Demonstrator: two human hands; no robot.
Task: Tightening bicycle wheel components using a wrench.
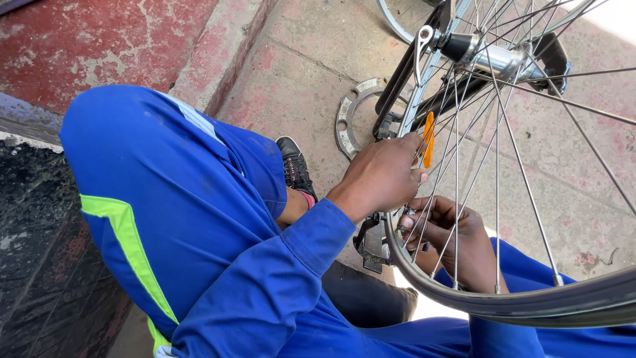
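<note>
Hands both on bicycle wheel point(530, 199): left hand point(384, 176) pinching spokes point(457, 172) by orange reflector point(429, 139), right hand point(457, 238) gripping small part at rim point(464, 298). Wheel tilted over pavement point(318, 59), metal ring point(348, 116) beyond. Work looks mid-way, not finished.

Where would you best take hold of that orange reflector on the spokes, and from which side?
Probably by the long edges of the orange reflector, pinching across its thin width. It stands upright and narrow among the spokes, so coming from the near side, where the left hand already is, looks easiest; the hub crowds the space above.
</note>
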